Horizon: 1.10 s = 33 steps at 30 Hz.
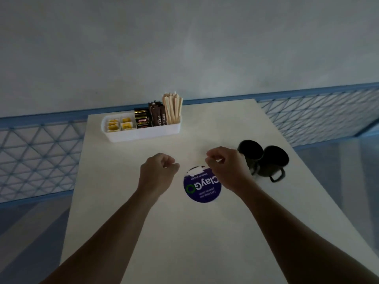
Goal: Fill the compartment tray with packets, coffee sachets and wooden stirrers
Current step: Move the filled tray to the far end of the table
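Note:
A white compartment tray [143, 134] stands at the far end of the white table [184, 238]. From left to right it holds yellow-and-white packets [119, 124], black coffee sachets [141, 120], upright brown sachet sticks [158, 115] and a bundle of wooden stirrers [173, 109]. My left hand [159, 171] hovers over the middle of the table, fingers loosely curled, holding nothing. My right hand [225, 167] hovers beside it, also loosely curled and empty. Both hands are well short of the tray.
Two black mugs [263, 158] stand side by side just right of my right hand. A round blue sticker [202, 187] lies on the table between my wrists. Blue mesh railings [37, 156] run along the table's left and right sides.

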Motion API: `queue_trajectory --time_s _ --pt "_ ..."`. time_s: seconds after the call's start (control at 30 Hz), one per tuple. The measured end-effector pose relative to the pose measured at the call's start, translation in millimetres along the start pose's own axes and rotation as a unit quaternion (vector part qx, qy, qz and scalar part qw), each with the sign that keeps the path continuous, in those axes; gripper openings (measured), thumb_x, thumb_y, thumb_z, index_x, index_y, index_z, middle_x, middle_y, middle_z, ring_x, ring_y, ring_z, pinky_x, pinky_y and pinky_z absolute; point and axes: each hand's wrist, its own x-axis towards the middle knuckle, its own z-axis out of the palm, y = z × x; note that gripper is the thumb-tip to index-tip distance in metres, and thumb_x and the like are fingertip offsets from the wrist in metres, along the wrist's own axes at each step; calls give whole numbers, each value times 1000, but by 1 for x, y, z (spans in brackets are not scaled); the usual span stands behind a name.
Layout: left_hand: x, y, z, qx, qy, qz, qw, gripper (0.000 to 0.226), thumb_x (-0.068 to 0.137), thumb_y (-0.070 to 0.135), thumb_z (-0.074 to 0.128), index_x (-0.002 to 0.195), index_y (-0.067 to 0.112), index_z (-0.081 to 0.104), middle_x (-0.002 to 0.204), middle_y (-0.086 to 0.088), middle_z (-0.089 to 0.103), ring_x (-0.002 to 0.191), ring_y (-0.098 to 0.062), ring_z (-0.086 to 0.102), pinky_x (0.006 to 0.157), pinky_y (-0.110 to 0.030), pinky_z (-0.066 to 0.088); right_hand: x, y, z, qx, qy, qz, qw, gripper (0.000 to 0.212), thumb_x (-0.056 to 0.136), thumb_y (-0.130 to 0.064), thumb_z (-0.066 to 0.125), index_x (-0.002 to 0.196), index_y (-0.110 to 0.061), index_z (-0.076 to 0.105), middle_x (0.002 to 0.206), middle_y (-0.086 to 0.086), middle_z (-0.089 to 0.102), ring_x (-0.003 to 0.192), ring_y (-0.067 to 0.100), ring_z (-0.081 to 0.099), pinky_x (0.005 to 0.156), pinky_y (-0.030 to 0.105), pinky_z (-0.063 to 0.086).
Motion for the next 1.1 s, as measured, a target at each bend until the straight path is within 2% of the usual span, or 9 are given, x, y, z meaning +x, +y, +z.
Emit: queue_trajectory --time_s 0.1,0.2,0.33,0.4,0.5,0.63,0.73,0.9,1.1 --pt "-22 13 31 4 -61 22 998 17 87 29 67 97 15 69 94 3 69 80 -10 60 58 -19 44 -23 23 -24 13 28 23 999 9 89 -20 70 94 -18 76 78 -15 68 70 2 67 66 19 56" --pt "-40 24 63 -7 -127 33 991 16 87 28 66 96 15 68 96 2 68 88 -17 63 70 -28 54 -40 54 -49 -1 61 48 997 6 88 -23 70 88 -21 76 70 -15 67 64 3 66 61 20 50" --pt "-50 36 107 -31 -178 23 983 21 85 22 69 101 10 68 79 11 59 78 -9 57 77 -26 49 -48 95 -81 -30 100 94 990 8 85 -27 71 78 -23 74 71 -9 70 67 8 66 60 19 46" --pt "-49 42 128 -35 -194 21 980 23 84 25 70 103 14 65 84 10 60 83 -12 59 82 -30 52 -48 116 -94 -47 124 112 985 10 85 -28 72 78 -22 70 74 -7 69 71 10 63 58 14 38" --pt "-47 53 150 -63 -208 -2 976 32 85 32 69 111 17 61 103 3 62 97 -20 63 90 -40 54 -42 142 -105 -50 149 142 977 21 85 -38 72 86 -17 66 86 -2 68 81 17 62 64 25 43" --pt "-46 70 175 -90 -211 -23 973 51 83 42 66 127 19 55 129 0 58 111 -22 61 95 -47 53 -28 169 -115 -41 93 204 974 48 82 -52 72 108 -13 64 102 0 66 96 20 62 81 34 51" --pt "-45 82 191 -77 -197 -20 977 57 83 47 63 131 18 53 130 1 59 112 -21 62 95 -46 53 -14 180 -120 0 26 214 977 49 81 -60 68 102 -16 71 97 -5 71 85 18 69 78 37 57" --pt "-40 92 212 -116 -152 -31 981 57 76 61 55 112 19 65 105 0 71 99 -22 67 86 -48 56 -1 181 -126 43 -40 177 982 30 90 -45 67 82 -18 74 68 -2 70 45 1 60 53 23 43" --pt "-31 100 233 -135 -143 -60 979 39 93 47 54 96 12 71 84 -6 74 83 -23 72 83 -47 58 15 185 -123 144 -72 181 970 24 94 -32 63 85 -14 76 79 3 76 64 23 72 53 31 52"
